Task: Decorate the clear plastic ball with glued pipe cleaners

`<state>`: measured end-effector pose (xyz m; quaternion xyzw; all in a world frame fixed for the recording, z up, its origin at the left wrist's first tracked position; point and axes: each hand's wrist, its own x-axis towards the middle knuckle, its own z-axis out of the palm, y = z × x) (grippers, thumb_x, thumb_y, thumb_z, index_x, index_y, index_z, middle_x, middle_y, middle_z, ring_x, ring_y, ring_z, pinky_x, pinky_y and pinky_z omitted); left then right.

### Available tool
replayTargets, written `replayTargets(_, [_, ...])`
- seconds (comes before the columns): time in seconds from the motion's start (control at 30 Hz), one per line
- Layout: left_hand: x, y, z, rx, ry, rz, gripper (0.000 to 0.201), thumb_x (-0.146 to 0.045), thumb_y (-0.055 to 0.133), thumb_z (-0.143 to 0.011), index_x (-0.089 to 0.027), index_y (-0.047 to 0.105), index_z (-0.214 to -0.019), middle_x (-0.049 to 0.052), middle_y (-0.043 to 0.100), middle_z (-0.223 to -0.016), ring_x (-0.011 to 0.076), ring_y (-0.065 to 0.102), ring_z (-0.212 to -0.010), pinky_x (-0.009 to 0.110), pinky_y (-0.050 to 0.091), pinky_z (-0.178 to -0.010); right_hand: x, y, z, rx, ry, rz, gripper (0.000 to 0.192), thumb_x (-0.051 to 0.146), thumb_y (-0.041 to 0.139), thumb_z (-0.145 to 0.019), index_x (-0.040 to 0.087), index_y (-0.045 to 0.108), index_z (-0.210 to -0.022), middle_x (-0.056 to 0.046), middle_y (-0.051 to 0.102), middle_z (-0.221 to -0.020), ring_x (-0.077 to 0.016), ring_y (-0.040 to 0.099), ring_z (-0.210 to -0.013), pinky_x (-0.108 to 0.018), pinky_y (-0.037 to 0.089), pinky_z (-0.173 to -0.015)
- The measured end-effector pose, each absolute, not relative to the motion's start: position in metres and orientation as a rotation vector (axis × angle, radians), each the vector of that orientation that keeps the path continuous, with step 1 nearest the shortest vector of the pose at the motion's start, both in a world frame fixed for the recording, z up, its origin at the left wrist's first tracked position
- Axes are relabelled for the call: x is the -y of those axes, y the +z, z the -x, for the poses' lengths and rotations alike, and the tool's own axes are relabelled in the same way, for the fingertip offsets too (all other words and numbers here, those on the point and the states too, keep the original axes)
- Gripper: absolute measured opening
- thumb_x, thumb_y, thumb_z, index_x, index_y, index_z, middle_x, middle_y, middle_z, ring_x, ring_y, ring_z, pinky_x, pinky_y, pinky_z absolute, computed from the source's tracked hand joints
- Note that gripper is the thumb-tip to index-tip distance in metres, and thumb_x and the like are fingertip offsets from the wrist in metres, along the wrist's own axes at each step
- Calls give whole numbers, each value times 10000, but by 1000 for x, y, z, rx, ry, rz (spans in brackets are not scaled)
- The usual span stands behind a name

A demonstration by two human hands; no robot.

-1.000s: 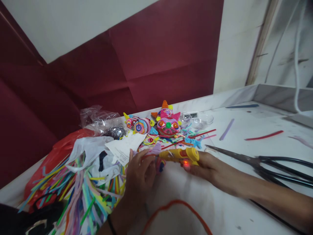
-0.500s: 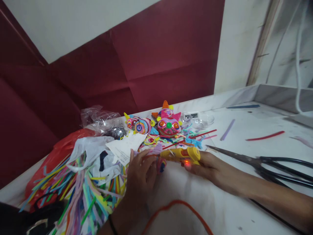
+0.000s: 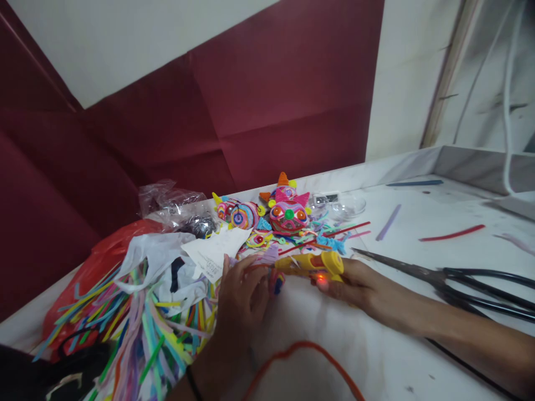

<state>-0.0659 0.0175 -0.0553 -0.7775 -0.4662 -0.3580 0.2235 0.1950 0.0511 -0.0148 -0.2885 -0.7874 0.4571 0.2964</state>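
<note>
Between both hands, yellow glue gun (image 3: 311, 264) touching coiled piece (image 3: 276, 280).

Single head-worn view, looking forward and down, close over the white table (image 3: 397, 345)

White marble counter (image 3: 418, 356) with a raised rim; behind it, creased maroon paper (image 3: 259, 111) against a pale wall (image 3: 125, 39).

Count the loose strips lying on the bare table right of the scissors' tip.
4: blue strip by the back ledge, lilac strip, red strip, faint pale strip far right. Others may lie outside the view.
</note>
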Motion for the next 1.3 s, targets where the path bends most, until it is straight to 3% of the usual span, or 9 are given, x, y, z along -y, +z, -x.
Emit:
replayTargets(0.17, [-18,-58,70,1274,-954,2158,218,-168,587,-910,-249,616,-1111,80,656,-1210,222,643,-1129,584,231,-1205,-51,-12,-195,2119,1188,812,509,550,514,-935,206,666,-1278,-74,724,-1108,-293,635,-1040,-380,495,-941])
replayTargets(0.7, [-19,-60,67,1259,-1003,2135,184,-181,557,-923,-253,641,-1071,83,677,-1182,225,655,-1100,591,242,-1199,-50,-10,-207,2122,1201,804,479,530,509,-944,206,664,-1260,-74,709,-1087,-286,628,-1023,-391,493,-911])
replayTargets(0.8, [-20,-60,65,1270,-1041,2131,181,-182,551,-925,-251,658,-1054,85,681,-1180,226,659,-1094,595,233,-1201,-43,-7,-215,2240,1045,794,409,503,491,-962,235,673,-1211,-74,690,-1123,-286,621,-1068,-394,485,-946])
replayTargets(0.9, [-20,-59,63,1277,-1053,2144,172,-204,549,-933,-252,665,-1050,85,687,-1161,229,661,-1088,601,239,-1196,-33,-9,-225,2367,847,883,331,476,469,-977,255,673,-1114,-70,678,-1072,-261,651,-974,-366,530,-849])
replayTargets(1.0, [-20,-58,63,1277,-1028,2165,183,-221,520,-947,-247,666,-1056,89,694,-1142,238,664,-1087,621,245,-1186,-23,-17,-232,2489,669,893,262,395,485,-978,264,646,-1139,-73,679,-1065,-241,670,-933,-340,554,-799])
replayTargets(1.2, [-20,-55,61,1258,-1007,2182,189,-229,505,-951,-225,669,-1045,108,701,-1122,254,667,-1081,651,283,-1156,-19,-47,-235,2715,82,752,331,106,422,-939,160,633,-1188,-155,699,-1134,-270,679,-1041,-404,544,-934])
replayTargets(1.3, [-18,-55,59,1279,-1025,2176,194,-227,493,-954,-225,674,-1026,108,701,-1119,251,660,-1090,650,272,-1164,-20,-53,-236,2769,-102,703,366,49,433,-905,139,639,-1194,-184,693,-1173,-293,668,-1085,-433,548,-928])
